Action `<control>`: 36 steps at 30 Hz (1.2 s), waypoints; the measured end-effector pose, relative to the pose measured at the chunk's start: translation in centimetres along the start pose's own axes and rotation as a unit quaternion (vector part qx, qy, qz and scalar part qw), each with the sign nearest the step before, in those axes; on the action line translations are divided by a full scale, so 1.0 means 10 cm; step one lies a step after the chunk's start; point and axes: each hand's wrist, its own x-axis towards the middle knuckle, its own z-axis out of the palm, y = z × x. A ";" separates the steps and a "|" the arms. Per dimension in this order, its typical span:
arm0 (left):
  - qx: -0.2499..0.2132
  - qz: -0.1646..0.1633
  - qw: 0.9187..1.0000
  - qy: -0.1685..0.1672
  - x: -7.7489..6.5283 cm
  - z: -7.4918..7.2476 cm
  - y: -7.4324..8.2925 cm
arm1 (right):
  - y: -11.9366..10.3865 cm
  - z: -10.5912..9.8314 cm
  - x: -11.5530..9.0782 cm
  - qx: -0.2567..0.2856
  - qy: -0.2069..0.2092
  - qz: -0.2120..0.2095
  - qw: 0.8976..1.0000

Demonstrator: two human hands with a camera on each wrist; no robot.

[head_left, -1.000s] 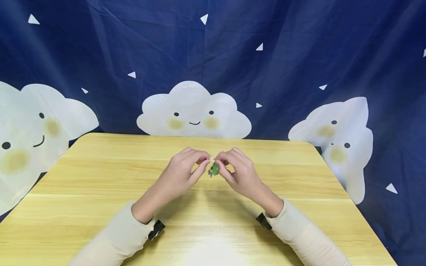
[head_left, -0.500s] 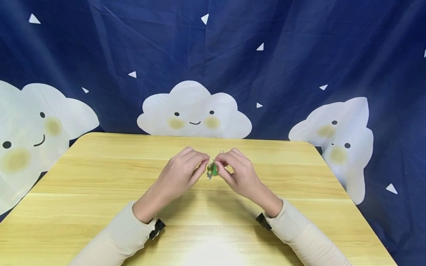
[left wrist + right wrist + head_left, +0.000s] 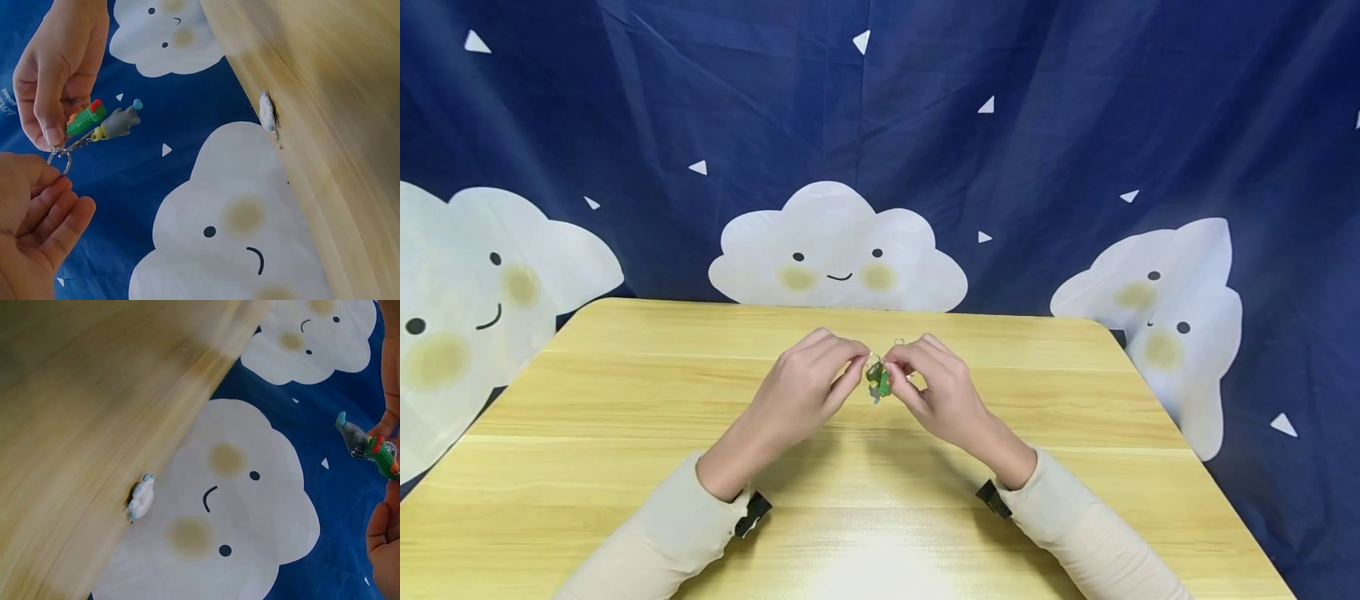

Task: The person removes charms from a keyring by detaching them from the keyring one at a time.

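Note:
In the head view, my left hand and right hand meet fingertip to fingertip above the table. Between them is a metal key ring, which the left thumb and fingers pinch from below in the left wrist view. My right thumb and fingers pinch the ring's other side, where the charms join. From it hang a green charm with a red end and a grey figure charm with a blue tip. A white-and-blue charm with a short chain lies on the table beyond the hands.
The wooden table has rounded far corners. Behind it hangs a dark blue curtain printed with smiling white clouds and triangles. Black straps with small devices sit at both wrists, over pale sleeves.
The left fingertips have drawn slightly to the left, widening the small gap between the hands. The hanging charms have swung and turned a little. The right hand stays almost still.

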 end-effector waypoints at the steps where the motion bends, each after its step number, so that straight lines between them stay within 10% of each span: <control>1: -0.001 0.000 1.000 0.001 0.00 0.00 0.00 | 0.00 0.00 0.00 0.002 0.001 0.000 1.000; 36: 0.019 -0.003 1.000 0.007 0.00 -0.03 -0.02 | 0.01 0.01 -0.02 0.003 -0.005 0.019 1.000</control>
